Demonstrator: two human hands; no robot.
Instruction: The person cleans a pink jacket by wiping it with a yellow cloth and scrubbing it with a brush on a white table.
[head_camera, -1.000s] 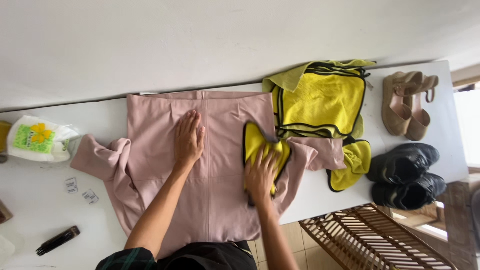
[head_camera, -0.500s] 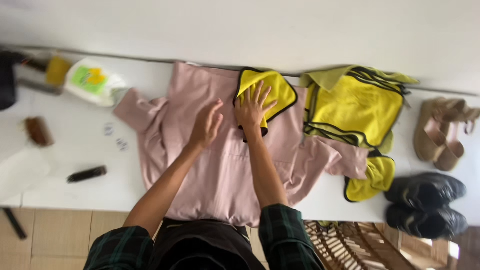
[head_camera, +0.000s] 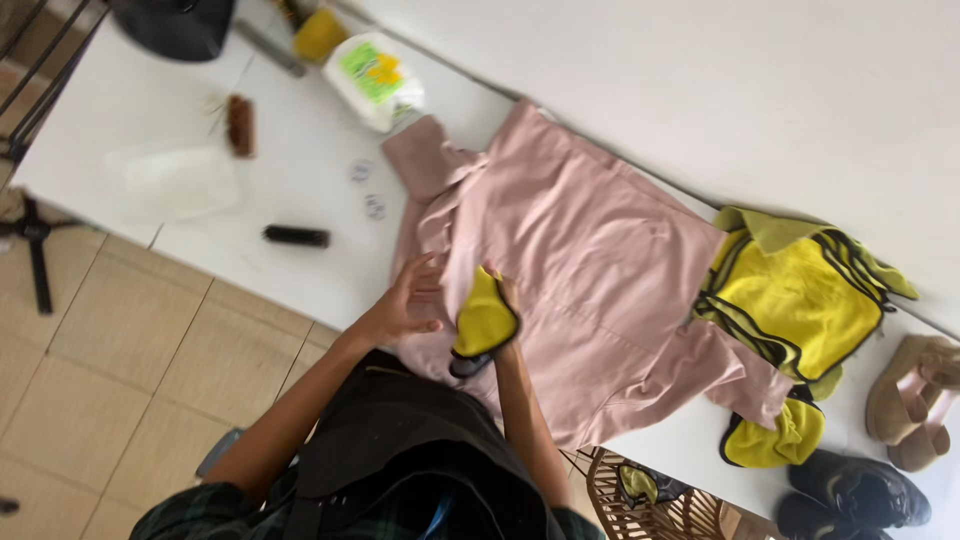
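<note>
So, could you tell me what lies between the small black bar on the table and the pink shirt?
In the head view, only bare white table lies between the black bar and the pink shirt; the two small round tags sit above that stretch.

Dusty pink on the shirt; bright yellow with black trim on the cloth and the stacked cloths. White on the bench, tan on the sandals, black on the shoes.

bright daylight | soft faint shadows | mild motion blur | tilted view
</note>
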